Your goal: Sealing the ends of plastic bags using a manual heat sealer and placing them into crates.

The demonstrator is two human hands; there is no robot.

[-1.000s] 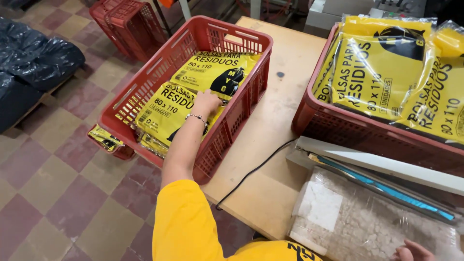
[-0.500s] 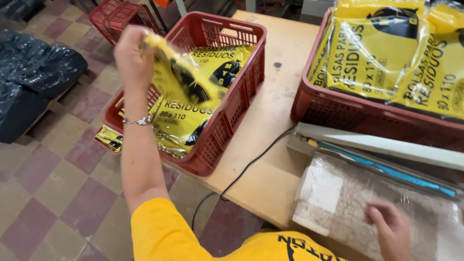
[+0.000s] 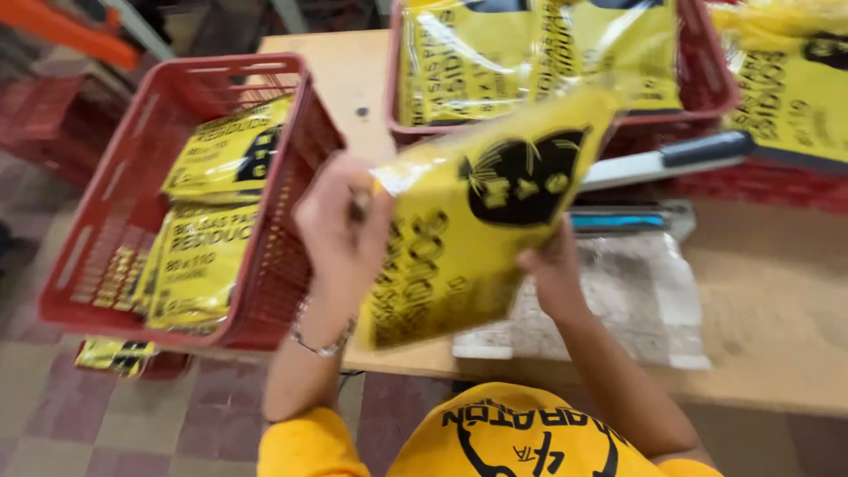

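A red crate of yellow packs is sitting left of the table; a sealer is lying on it.

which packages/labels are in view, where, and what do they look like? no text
Held pack: flat yellow plastic pack, black print and round emblem, tilted, between left hand and right hand.
Left crate packs: same yellow packs stacked in the red crate.
Rear crate packs: same yellow packs in a red crate at the table's far side.
Floor pack: yellow, under the left crate.
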